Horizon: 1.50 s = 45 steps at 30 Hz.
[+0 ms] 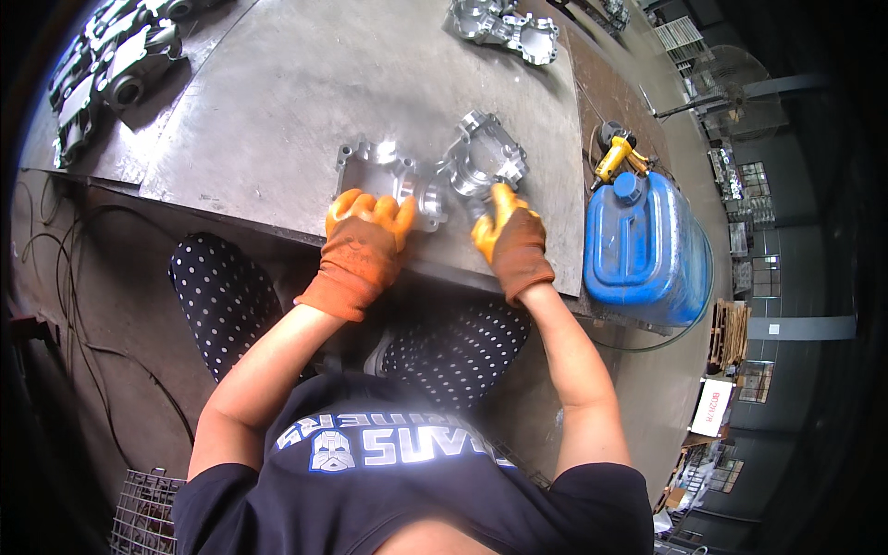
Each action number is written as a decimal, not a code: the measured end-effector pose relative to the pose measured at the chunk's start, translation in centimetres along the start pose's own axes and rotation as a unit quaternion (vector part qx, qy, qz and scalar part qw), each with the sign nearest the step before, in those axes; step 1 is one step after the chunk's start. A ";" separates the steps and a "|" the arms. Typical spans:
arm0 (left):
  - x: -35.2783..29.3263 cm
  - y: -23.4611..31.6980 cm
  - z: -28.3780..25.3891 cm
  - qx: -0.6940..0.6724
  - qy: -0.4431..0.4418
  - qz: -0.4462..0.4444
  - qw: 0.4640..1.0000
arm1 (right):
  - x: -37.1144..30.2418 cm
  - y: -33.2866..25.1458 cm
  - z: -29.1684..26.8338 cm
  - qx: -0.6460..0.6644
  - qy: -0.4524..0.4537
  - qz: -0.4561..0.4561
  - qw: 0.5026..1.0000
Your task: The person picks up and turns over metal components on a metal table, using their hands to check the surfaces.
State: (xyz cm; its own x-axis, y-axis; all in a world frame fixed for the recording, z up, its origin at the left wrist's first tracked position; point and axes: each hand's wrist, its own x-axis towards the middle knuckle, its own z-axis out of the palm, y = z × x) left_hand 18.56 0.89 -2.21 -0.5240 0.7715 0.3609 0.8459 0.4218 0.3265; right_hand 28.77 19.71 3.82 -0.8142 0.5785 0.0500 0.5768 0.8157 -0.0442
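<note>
My left hand, in an orange work glove, has its fingers curled over the near edge of an open, box-like silver metal casting lying on the table. To its right lies a second silver casting with a rounded cavity and bolt lugs. My right hand, gloved in the same way, is closed at that casting's near end. A small dark piece shows beside its fingers, but I cannot make out what it is.
A blue plastic jerrycan stands at the table's right, with a yellow power tool behind it. More castings lie at the far edge and far left. Cables trail over the floor at left, near a wire basket.
</note>
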 end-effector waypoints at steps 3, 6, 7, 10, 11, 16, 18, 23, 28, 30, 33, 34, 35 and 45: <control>-0.1 -0.2 -0.1 0.043 -0.023 0.003 0.999 | 1.7 3.0 1.6 0.033 0.137 0.057 0.988; 0.4 -0.4 -0.3 0.081 -0.054 0.002 0.995 | 4.1 8.3 4.9 0.356 0.071 0.150 0.920; 0.8 -0.8 -1.0 0.067 -0.063 0.003 0.996 | 5.2 10.0 6.5 0.498 0.059 0.189 0.844; 3.9 -1.4 -6.4 -0.098 -0.139 -0.019 0.985 | 7.2 13.6 10.3 0.652 0.000 0.193 0.734; 5.2 -2.1 -8.4 -0.195 -0.160 -0.046 0.967 | 7.1 12.2 10.2 0.693 -0.006 0.176 0.699; 12.9 -4.0 -5.2 -0.526 -0.291 -0.070 0.796 | 7.2 16.5 11.6 0.688 0.018 0.089 0.720; 12.8 -6.9 -1.5 -0.620 -0.261 -0.107 0.732 | 7.8 11.0 10.0 0.541 0.026 0.094 0.835; 14.4 -6.7 2.5 -0.510 -0.316 0.017 0.800 | 7.7 13.2 10.4 0.494 0.044 0.029 0.868; 15.1 -14.0 7.4 -0.270 -0.192 0.174 0.927 | 8.9 9.3 10.9 0.497 0.098 0.164 0.847; 16.3 -12.3 3.8 -0.319 -0.269 -0.044 0.908 | 9.3 8.1 12.7 0.474 0.116 0.238 0.840; 16.9 -11.1 1.3 -0.418 -0.124 -0.306 0.847 | 10.9 5.0 17.8 0.435 0.109 0.305 0.840; 17.0 -13.9 2.0 -0.373 -0.054 -0.336 0.863 | 11.9 2.4 19.2 0.453 0.096 0.295 0.836; 16.7 -13.4 0.5 -0.319 0.014 -0.326 0.890 | 12.6 1.4 20.6 0.462 0.090 0.296 0.831; 7.2 -10.5 -3.9 0.014 0.393 -0.090 0.915 | 24.2 -18.0 8.3 0.711 -0.024 -0.026 0.702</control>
State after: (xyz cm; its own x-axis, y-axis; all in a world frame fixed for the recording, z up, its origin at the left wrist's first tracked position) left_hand 5.55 0.22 0.35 -0.5557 0.1132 0.8237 0.7354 0.5290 0.4235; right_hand -1.83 18.93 -2.45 -0.8533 0.5184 0.0564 -0.0753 -0.0156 -0.9970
